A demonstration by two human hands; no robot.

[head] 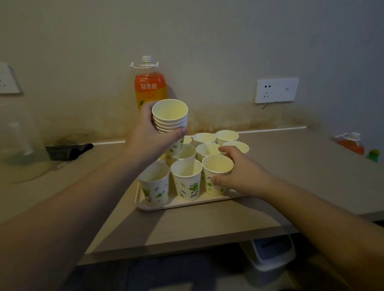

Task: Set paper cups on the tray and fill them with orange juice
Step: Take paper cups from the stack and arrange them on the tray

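Observation:
A pale tray [145, 206] sits on the desk with several white paper cups with green leaf prints standing upright and empty on it. My left hand [148, 134] grips a nested stack of paper cups [170, 115] held above the tray's back left. My right hand [239, 176] holds the front right cup [217, 167] by its side, thumb in front and fingers behind, the cup standing on the tray. An orange juice bottle [150, 85] with a white cap stands capped against the wall behind the stack.
A clear glass jar [15, 141] and a dark object [69, 150] lie at the left of the desk. A second orange bottle [351, 143] and a green-capped item [373, 154] sit far right. Wall sockets [276, 90] are behind. A white bin [270, 257] stands under the desk.

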